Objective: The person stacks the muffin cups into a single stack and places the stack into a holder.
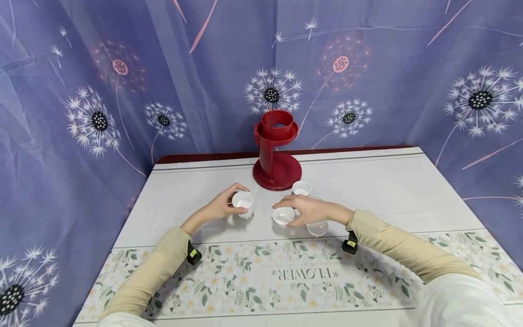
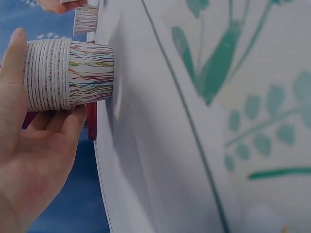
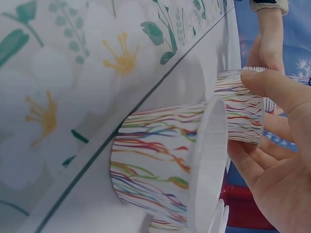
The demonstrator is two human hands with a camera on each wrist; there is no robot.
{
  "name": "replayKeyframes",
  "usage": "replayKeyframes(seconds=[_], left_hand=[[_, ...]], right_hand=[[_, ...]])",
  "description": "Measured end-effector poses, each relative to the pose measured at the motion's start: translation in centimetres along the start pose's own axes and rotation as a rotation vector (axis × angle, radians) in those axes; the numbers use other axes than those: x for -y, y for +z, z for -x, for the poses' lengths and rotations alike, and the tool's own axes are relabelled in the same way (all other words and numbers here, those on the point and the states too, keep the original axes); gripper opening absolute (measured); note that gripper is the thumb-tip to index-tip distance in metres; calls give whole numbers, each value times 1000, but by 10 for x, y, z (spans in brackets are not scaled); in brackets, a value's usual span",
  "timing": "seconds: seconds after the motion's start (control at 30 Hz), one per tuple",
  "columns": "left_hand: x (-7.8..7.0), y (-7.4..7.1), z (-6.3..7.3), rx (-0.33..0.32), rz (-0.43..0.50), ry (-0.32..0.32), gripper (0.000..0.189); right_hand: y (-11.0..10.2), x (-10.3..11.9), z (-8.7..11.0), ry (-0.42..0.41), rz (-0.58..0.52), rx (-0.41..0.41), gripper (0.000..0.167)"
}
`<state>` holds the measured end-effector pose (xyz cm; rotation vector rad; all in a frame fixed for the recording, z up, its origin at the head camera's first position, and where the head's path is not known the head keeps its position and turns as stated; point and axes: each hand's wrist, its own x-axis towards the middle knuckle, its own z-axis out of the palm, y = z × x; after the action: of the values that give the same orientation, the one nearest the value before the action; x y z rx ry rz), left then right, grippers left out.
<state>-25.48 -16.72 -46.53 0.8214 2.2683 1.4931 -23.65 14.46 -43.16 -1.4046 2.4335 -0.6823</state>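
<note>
My left hand [image 1: 220,205] grips a stack of white paper cups [image 2: 73,75] printed with coloured wavy lines, its many nested rims showing in the left wrist view. The stack stands upright at the table's middle, its top cup [image 1: 243,200] facing up. To its right, my right hand [image 1: 312,211] holds a single paper cup [image 3: 240,109] of the same pattern between thumb and fingers. Another such cup [image 3: 155,160] stands just beside that hand, nearer the body. Behind the right hand is a further cup [image 1: 302,188], and one more is mostly hidden by the wrist.
A red stand [image 1: 278,150] with a ring-shaped top and round base stands at the back, just beyond the cups. The white table [image 1: 367,177] carries a floral printed strip [image 1: 245,277] along its front. Purple dandelion curtains [image 1: 220,91] enclose the back and sides.
</note>
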Motion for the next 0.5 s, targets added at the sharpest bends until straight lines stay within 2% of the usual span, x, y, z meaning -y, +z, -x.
replayKeyframes(seconds=[0.17, 0.5], left_hand=[[-1, -2, -1, 19, -8, 5, 55], [-2, -3, -1, 18, -34, -7, 55]], right_hand=[[-1, -1, 0, 10, -2, 9, 55], [0, -2, -1, -22, 2, -2, 56]])
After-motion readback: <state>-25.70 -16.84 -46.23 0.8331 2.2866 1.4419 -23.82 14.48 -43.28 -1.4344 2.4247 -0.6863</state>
